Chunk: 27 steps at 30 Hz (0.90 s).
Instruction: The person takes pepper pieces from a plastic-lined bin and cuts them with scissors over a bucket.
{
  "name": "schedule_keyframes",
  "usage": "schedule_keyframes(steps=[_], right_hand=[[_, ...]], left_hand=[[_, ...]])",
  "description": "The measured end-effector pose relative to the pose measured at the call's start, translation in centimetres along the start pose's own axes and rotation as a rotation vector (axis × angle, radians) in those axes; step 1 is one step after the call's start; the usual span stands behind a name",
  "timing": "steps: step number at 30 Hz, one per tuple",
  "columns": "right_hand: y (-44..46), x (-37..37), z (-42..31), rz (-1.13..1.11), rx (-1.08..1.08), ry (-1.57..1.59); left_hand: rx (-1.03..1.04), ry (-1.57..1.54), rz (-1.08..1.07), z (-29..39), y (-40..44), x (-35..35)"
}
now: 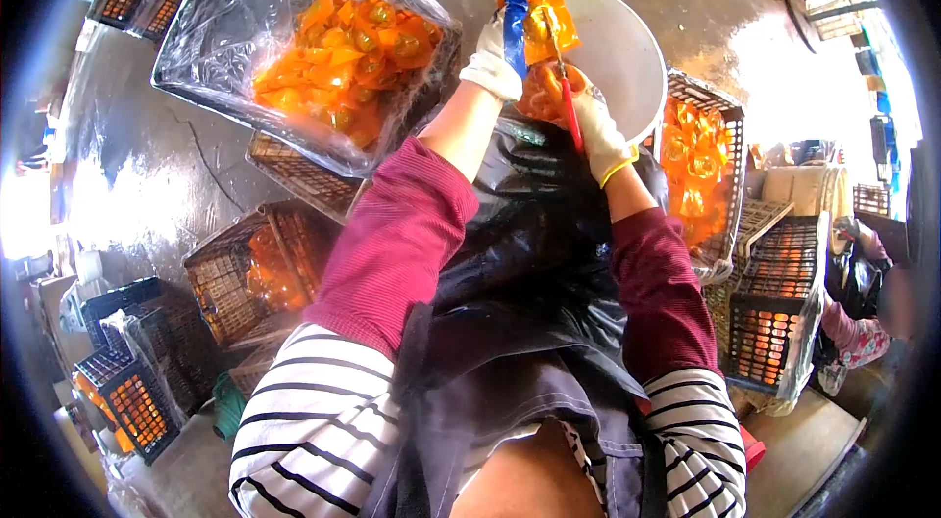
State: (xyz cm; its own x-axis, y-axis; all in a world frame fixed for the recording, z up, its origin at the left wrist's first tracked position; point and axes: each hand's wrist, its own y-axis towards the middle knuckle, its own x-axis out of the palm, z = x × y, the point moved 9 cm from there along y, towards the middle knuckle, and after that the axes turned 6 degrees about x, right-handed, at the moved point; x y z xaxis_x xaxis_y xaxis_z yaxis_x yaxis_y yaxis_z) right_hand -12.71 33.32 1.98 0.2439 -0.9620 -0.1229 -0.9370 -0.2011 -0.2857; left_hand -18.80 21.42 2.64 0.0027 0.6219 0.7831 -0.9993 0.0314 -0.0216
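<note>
My left hand [497, 52], in a white glove with blue material over the fingers, is closed on a shiny orange piece [551, 28] with a yellowish middle. Above the white bucket [632, 38], my right hand [600, 131], gloved in white with a yellow cuff, grips a red-handled tool [570, 111]. The tool's narrow dark tip lies against the orange piece; its exact kind is unclear. More orange material [542, 95] shows below the piece, between my hands, partly hidden by them.
A plastic-lined crate [211, 52] of orange pieces stands to the left. Another crate [730, 111] with orange pieces is close on the right. Brown crates [216, 283] and dark crates [157, 322] stand lower left. Stacked crates [774, 312] and another person [858, 322] are at far right.
</note>
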Motion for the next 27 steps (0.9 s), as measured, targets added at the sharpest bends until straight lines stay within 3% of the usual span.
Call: schedule_keyframes(steps=[2, 4, 7, 10, 16, 19, 22, 25, 27], right_hand=[[-0.4, -0.4, -0.5, 0.027, 0.037, -0.091], [-0.4, -1.1, -0.8, 0.113, 0.039, -0.311], [-1.0, -0.8, -2.0, 0.09, 0.057, -0.268], [2.4, -1.6, 3.5, 0.074, 0.055, -0.077], [2.7, -2.2, 4.8, 0.072, 0.087, -0.236], [2.1, -2.1, 3.2, 0.086, 0.1, -0.379], [1.8, -2.5, 1.1, 0.255, -0.163, -0.365], [2.1, -2.8, 3.1, 0.102, 0.057, -0.341], [2.9, -3.0, 4.8, 0.067, 0.088, -0.291]], left_hand=[[-0.03, -0.063, 0.014, -0.5, 0.3, -0.5], [0.024, 0.169, 0.021, -1.0, 1.1, -1.6], [-0.012, 0.405, 0.054, -2.3, 2.4, -3.7], [0.047, 0.598, -0.006, -3.2, 3.4, -4.6], [0.018, 0.605, 0.097, -2.3, 2.3, -3.9], [-0.117, 0.552, 0.115, -3.3, 2.4, -4.5], [-0.203, 0.933, 0.053, -3.3, 1.0, -2.7], [-0.234, 0.806, 0.06, -2.3, 0.1, -1.9], [-0.176, 0.769, 0.082, -2.8, 1.2, -3.7]])
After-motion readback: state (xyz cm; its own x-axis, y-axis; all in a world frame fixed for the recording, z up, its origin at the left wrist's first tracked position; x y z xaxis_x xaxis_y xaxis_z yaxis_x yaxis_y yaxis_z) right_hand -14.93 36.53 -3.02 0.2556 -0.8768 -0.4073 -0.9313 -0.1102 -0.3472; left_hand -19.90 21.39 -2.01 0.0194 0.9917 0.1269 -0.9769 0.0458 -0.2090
